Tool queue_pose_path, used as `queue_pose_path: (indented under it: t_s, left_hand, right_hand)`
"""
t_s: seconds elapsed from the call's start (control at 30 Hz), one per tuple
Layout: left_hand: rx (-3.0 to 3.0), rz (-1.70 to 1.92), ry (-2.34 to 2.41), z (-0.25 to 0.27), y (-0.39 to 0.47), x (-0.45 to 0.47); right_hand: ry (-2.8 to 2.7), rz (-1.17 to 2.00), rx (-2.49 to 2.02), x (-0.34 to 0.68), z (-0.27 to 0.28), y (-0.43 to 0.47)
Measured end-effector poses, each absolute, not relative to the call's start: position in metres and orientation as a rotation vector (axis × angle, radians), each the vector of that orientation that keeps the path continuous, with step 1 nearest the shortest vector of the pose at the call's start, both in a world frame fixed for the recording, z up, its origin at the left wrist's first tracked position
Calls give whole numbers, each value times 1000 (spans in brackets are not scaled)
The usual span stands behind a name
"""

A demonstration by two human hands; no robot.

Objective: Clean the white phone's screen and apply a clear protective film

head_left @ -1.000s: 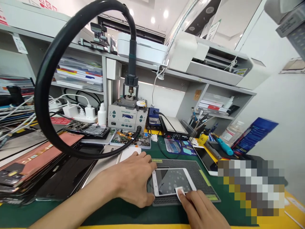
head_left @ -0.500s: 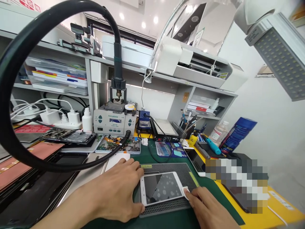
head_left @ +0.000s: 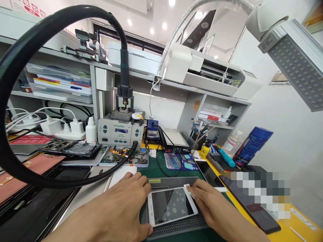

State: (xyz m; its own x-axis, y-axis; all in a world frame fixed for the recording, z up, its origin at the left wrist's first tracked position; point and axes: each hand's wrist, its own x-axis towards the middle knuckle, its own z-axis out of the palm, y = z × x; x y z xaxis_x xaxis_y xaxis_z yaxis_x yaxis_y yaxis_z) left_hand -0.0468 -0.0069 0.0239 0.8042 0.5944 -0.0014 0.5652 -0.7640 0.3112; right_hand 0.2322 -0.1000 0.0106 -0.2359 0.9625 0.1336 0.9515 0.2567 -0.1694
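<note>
A white smartphone (head_left: 174, 205) lies screen up on a grey perforated mat (head_left: 174, 232). Pale round spots show on the right part of its dark screen. My left hand (head_left: 123, 205) grips the phone's left end, thumb at the near corner and fingers at the far one. Pinched in the fingers of my right hand (head_left: 209, 201) is a small white wipe (head_left: 186, 189), pressed against the phone's far right corner. Part of the wipe is hidden by the fingers.
A black hose (head_left: 47, 184) loops over the left side, from a hot air station (head_left: 121, 132). Behind the mat is a tray of small parts (head_left: 108, 159). Phones lie at left and right, including a dark phone (head_left: 248, 203). A lamp (head_left: 295, 64) hangs upper right.
My right hand with the wipe has moved from the middle of the phone's right end to its far right corner. My left hand keeps its hold.
</note>
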Motion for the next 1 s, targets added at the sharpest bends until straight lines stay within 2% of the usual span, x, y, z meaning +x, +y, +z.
queue_pose_path:
  t_s: [0.23, 1.0]
  left_hand:
    - [2723, 143, 895, 23, -6, -47]
    - [2774, 67, 934, 35, -7, -47]
  right_hand:
    - [-2355, 184, -1793, 237, 19, -90]
    - [-2730, 107, -1591, 149, 25, -57]
